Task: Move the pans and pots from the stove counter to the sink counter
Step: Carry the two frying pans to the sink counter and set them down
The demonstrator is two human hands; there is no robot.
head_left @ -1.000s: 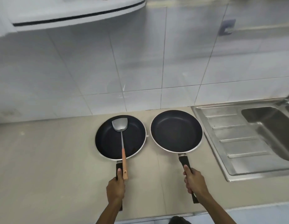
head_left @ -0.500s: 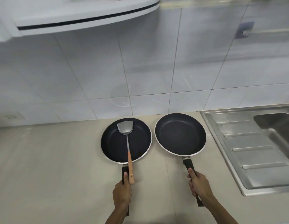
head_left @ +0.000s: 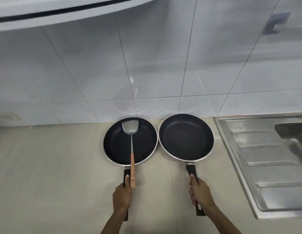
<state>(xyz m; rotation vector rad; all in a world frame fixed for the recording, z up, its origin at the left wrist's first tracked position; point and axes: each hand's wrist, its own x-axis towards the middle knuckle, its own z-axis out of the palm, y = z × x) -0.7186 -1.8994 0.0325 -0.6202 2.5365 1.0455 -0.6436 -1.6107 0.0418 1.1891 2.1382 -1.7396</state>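
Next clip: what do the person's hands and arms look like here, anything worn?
Two bare hands, the left hand and right hand, each on a bare forearm running off the bottom edge. No gloves, sleeves, watch or bracelet show on the parts in view. I see no rings, though most fingers are curled out of sight. The picture ends before the elbows, so what is worn higher up cannot be told.

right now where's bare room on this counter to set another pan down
Widest bare patch: the beige counter left of the spatula pan. The sink drainboard right of the empty pan is bare too. Crowded: the two pans sit rim to rim against the wall.
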